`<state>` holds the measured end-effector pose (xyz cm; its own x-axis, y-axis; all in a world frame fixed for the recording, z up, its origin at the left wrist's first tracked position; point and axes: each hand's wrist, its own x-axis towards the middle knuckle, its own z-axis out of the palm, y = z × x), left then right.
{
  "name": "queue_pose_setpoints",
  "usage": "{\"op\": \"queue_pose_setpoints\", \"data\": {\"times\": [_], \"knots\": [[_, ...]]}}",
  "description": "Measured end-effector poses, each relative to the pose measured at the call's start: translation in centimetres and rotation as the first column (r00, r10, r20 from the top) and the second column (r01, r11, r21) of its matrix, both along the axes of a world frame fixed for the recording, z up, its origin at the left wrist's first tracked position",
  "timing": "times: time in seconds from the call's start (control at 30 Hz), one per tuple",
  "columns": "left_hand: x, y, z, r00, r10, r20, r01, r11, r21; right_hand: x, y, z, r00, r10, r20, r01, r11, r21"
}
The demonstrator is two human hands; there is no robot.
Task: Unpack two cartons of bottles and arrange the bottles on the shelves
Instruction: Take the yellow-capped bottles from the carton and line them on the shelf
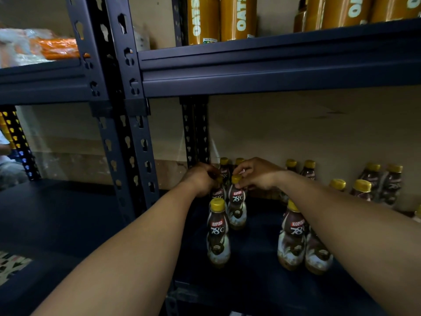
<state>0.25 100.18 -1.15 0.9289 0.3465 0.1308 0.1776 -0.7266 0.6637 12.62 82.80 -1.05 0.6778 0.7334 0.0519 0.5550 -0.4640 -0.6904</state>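
Both my arms reach into the dark lower shelf [255, 281]. My left hand [200, 179] grips the top of a coffee bottle [218, 193] whose cap it mostly hides. My right hand [256, 173] pinches the yellow cap of a second Kopiko bottle [237, 207] standing beside it. A third bottle [218, 236] stands in front of these two. Under my right forearm stand two bottles [293, 238], and several yellow-capped bottles [364, 190] line the back right by the wall. No carton is in sight.
The shelf above [273, 65] carries tall golden oat-drink bottles [222, 19]. Dark perforated uprights [132, 144] separate this bay from the left one, whose upper shelf holds orange plastic-wrapped packs [45, 46]. A beige wall closes the back.
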Motion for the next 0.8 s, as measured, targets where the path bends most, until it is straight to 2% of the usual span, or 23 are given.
{"op": "queue_pose_setpoints", "data": {"times": [0.8], "knots": [[-0.43, -0.41, 0.16, 1.0, 0.022, 0.01, -0.022, 1.0, 0.022, -0.73, -0.09, 0.11, 0.999, -0.008, 0.04, 0.009, 0.999, -0.037]]}}
